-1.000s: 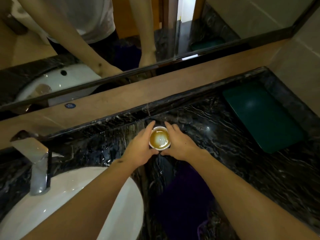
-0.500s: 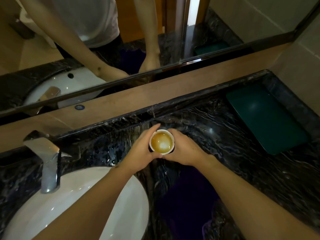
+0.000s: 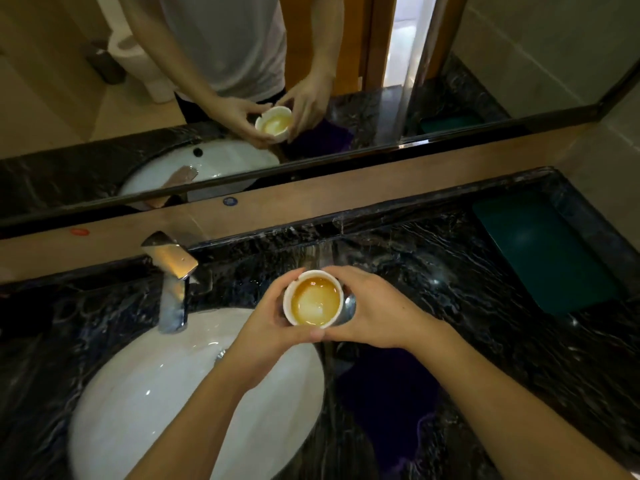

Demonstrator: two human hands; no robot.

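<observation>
A small white cup point(image 3: 313, 298) holding amber liquid is lifted above the black marble counter point(image 3: 433, 271), just past the right rim of the sink. My left hand point(image 3: 270, 327) curls round its left side. My right hand point(image 3: 377, 310) wraps the right side, thumb and fingers against the wall. A shiny metal part shows between the cup and my right palm. The mirror point(image 3: 207, 98) reflects the cup and both hands.
A white oval sink point(image 3: 156, 410) fills the lower left, with a chrome faucet point(image 3: 171, 282) at its back. A dark green tray point(image 3: 543, 251) lies at the far right. A purple cloth point(image 3: 384, 393) lies on the counter under my right forearm.
Both hands have lifted the cup off the counter and drawn it nearer to me and toward the sink. The cup's reflection now shows in the mirror.
</observation>
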